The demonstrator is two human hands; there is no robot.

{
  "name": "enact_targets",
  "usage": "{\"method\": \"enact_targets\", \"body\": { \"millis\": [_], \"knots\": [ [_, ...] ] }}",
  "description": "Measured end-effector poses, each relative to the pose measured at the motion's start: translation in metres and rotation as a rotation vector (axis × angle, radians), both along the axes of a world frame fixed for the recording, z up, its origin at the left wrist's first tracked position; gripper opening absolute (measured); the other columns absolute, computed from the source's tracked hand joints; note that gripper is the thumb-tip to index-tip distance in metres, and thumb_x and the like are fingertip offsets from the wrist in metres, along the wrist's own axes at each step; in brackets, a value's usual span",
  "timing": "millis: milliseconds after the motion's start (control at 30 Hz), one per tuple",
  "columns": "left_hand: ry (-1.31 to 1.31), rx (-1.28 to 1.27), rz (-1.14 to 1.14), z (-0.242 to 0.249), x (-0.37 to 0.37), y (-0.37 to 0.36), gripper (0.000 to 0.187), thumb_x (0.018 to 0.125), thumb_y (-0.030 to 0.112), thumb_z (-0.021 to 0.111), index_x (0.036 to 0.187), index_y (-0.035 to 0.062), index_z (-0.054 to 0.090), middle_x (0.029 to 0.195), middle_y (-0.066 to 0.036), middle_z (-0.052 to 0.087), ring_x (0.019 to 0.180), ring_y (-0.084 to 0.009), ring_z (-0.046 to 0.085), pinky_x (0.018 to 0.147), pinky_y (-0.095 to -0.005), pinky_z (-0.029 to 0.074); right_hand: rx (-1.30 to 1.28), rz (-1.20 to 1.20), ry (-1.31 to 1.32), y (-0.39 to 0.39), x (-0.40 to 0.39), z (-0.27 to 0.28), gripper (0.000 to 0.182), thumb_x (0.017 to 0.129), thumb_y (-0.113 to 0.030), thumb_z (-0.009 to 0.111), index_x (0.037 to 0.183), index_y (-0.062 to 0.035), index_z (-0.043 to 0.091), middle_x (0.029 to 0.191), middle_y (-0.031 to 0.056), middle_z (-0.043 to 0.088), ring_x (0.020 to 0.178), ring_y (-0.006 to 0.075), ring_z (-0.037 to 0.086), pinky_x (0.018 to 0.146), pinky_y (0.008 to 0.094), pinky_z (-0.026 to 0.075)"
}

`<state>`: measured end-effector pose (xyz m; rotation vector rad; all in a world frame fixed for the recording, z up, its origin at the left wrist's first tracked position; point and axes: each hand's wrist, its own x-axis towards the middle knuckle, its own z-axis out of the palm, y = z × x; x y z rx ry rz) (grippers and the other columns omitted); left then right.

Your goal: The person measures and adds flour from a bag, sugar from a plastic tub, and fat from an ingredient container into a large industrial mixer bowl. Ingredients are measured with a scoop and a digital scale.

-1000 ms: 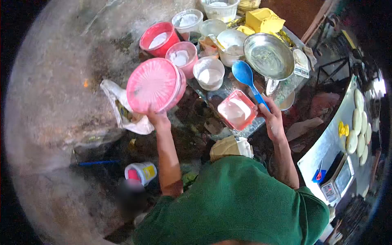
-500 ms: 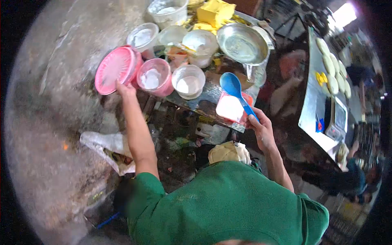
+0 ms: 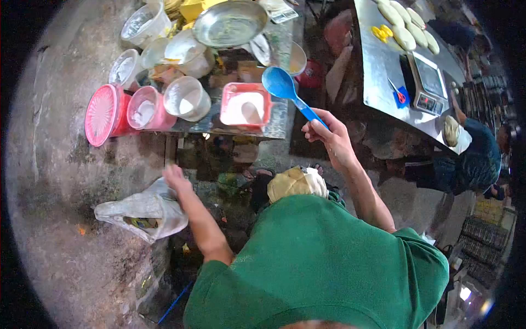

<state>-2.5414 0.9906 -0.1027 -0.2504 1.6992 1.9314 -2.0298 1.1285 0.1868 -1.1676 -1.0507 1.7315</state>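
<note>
My right hand point(image 3: 331, 137) grips the handle of a blue plastic spoon point(image 3: 280, 83). The spoon's bowl is raised beside a red square tub point(image 3: 267, 109) of white powder, which has a hollow in it. My left hand point(image 3: 176, 178), a little blurred, is off the table's front edge with fingers extended and nothing visible in them. Just below it is a white plastic bag point(image 3: 164, 211). On the table's left corner, a pink ridged lid point(image 3: 102, 116) tilts against a red container. Next to that stand a pink tub point(image 3: 148, 93) and a clear tub point(image 3: 198, 90), both with white powder.
Behind these are more plastic tubs point(image 3: 143, 27) and a metal bowl point(image 3: 230, 24). On the right, a metal table point(image 3: 378, 71) carries pale dough rolls point(image 3: 404, 38), a digital scale point(image 3: 430, 82) and red scissors point(image 3: 401, 97). Another person point(image 3: 476, 148) is beyond it.
My left hand has left the pink lid and moved down towards the bag. The spoon has lifted from over the red tub to its right side. The view has shifted.
</note>
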Motion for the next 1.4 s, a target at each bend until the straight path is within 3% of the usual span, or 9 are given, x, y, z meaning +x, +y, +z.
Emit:
{"method": "enact_targets", "body": {
  "millis": [67, 100, 200, 233, 267, 300, 367, 867, 1400],
  "knots": [
    [-0.215, 0.119, -0.136, -0.043, 0.072, -0.056, 0.028, 0.094, 0.037, 0.05, 0.081, 0.0147, 0.059, 0.072, 0.0, 0.059, 0.064, -0.0147, 0.055, 0.059, -0.0306, 0.046, -0.001, -0.014, 0.002, -0.005, 0.042, -0.009, 0.034, 0.097, -0.018, 0.053, 0.127, -0.0021, 0.051, 0.094, 0.0056, 0.064, 0.082, 0.0105, 0.06, 0.075, 0.0263, 0.048],
    [-0.326, -0.006, -0.072, -0.03, 0.131, -0.07, 0.025, 0.094, 0.034, 0.05, 0.078, 0.0156, 0.057, 0.075, 0.0, 0.06, 0.061, -0.0157, 0.052, 0.054, -0.0295, 0.043, 0.007, -0.035, -0.003, -0.009, 0.065, -0.012, 0.034, 0.096, -0.018, 0.054, 0.126, -0.002, 0.052, 0.092, 0.0045, 0.064, 0.081, 0.0109, 0.06, 0.075, 0.0265, 0.049],
    [-0.539, -0.126, -0.029, -0.067, 0.257, -0.133, 0.009, 0.091, 0.02, 0.052, 0.086, 0.0129, 0.053, 0.071, -0.002, 0.054, 0.058, -0.0162, 0.051, 0.047, -0.0278, 0.038, -0.029, -0.107, 0.005, -0.02, 0.141, -0.024, 0.035, 0.095, -0.019, 0.055, 0.125, -0.0004, 0.052, 0.092, 0.006, 0.064, 0.081, 0.0115, 0.061, 0.074, 0.0267, 0.05],
    [-0.295, -0.031, -0.582, -0.085, 0.281, -0.156, 0.007, 0.09, 0.017, 0.053, 0.095, 0.0132, 0.056, 0.073, -0.002, 0.056, 0.055, -0.0154, 0.052, 0.04, -0.0266, 0.036, -0.029, -0.119, 0.002, -0.023, 0.166, -0.029, 0.034, 0.095, -0.017, 0.055, 0.124, 0.0, 0.053, 0.093, 0.0068, 0.065, 0.08, 0.0116, 0.061, 0.074, 0.027, 0.05],
    [-0.332, -0.223, -0.514, -0.104, 0.308, -0.179, 0.01, 0.09, 0.016, 0.054, 0.099, 0.0134, 0.057, 0.074, -0.001, 0.057, 0.054, -0.0143, 0.052, 0.04, -0.0258, 0.036, -0.034, -0.141, 0.005, -0.026, 0.19, -0.032, 0.032, 0.095, -0.016, 0.055, 0.123, 0.0002, 0.053, 0.092, 0.007, 0.065, 0.08, 0.0118, 0.061, 0.073, 0.027, 0.05],
    [-0.383, -0.402, -0.437, -0.035, 0.365, -0.164, 0.015, 0.09, 0.015, 0.056, 0.104, 0.0135, 0.058, 0.075, -0.001, 0.058, 0.054, -0.0132, 0.052, 0.039, -0.0251, 0.035, -0.045, -0.163, 0.007, -0.03, 0.212, -0.037, 0.031, 0.095, -0.015, 0.054, 0.122, 0.0004, 0.053, 0.092, 0.0073, 0.065, 0.079, 0.0119, 0.061, 0.073, 0.0269, 0.05],
    [-0.253, -0.531, -0.809, -0.047, 0.393, -0.181, 0.026, 0.09, 0.019, 0.061, 0.114, 0.012, 0.056, 0.075, -0.002, 0.058, 0.055, -0.0123, 0.053, 0.04, -0.0248, 0.038, -0.077, -0.221, 0.025, -0.035, 0.254, -0.048, 0.03, 0.095, -0.015, 0.053, 0.121, 0.0002, 0.052, 0.093, 0.0069, 0.063, 0.081, 0.0115, 0.06, 0.075, 0.0264, 0.049],
    [0.089, -0.632, -1.055, 0.043, 0.441, -0.09, 0.033, 0.097, 0.02, 0.052, 0.126, 0.0048, 0.049, 0.097, -0.004, 0.063, 0.078, -0.0119, 0.06, 0.069, -0.0246, 0.05, -0.142, -0.225, 0.136, -0.032, 0.351, -0.071, 0.02, 0.087, -0.002, 0.051, 0.106, -0.0003, 0.049, 0.09, 0.012, 0.066, 0.08, 0.0175, 0.062, 0.073, 0.0308, 0.047],
    [-0.108, -0.683, -0.952, 0.024, 0.451, -0.145, 0.025, 0.098, 0.023, 0.048, 0.119, 0.0087, 0.049, 0.092, -0.007, 0.066, 0.07, -0.0105, 0.058, 0.057, -0.0245, 0.045, -0.038, -0.066, 0.125, 0.021, 0.345, -0.045, 0.024, 0.083, -0.002, 0.051, 0.107, -0.0001, 0.047, 0.089, 0.0117, 0.063, 0.08, 0.0177, 0.061, 0.078, 0.0326, 0.048]
  ]
}}
